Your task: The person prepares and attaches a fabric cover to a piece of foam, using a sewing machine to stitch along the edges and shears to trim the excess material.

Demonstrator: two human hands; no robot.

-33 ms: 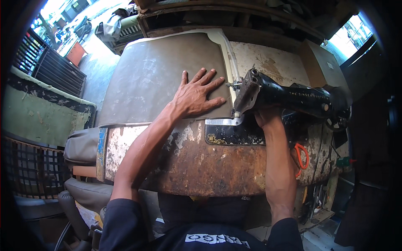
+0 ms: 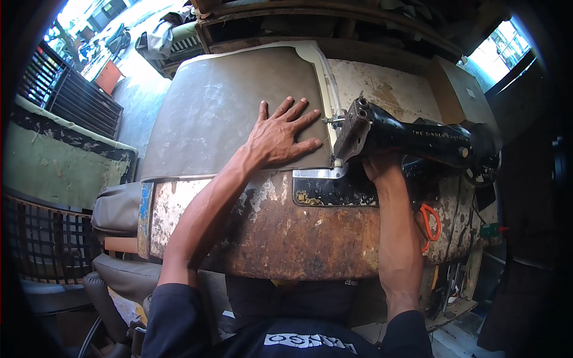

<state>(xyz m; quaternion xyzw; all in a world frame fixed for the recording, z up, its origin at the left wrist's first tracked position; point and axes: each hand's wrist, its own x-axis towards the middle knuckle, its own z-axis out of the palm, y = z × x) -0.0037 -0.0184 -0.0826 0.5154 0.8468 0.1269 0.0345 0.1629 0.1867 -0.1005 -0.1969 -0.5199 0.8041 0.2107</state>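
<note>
My left hand [image 2: 280, 134] lies flat, fingers spread, on a grey-brown sheet material [image 2: 221, 89], which has a pale layer showing along its top and right edges. The sheet's right edge lies at the needle end of a black sewing machine [image 2: 418, 137]. My right hand [image 2: 380, 164] reaches in beneath the machine's arm; its fingers are mostly hidden, so I cannot tell what they touch. A silver plate [image 2: 319, 173] shows on the machine bed below the sheet's lower edge.
The worn table [image 2: 268, 238] holds orange-handled scissors [image 2: 430, 227] at right and a cardboard piece [image 2: 453, 95] behind. Grey padded pieces [image 2: 119, 274] are stacked at lower left, beside dark grilles and a green panel [image 2: 59, 161]. Wooden shelving [image 2: 322, 18] stands behind.
</note>
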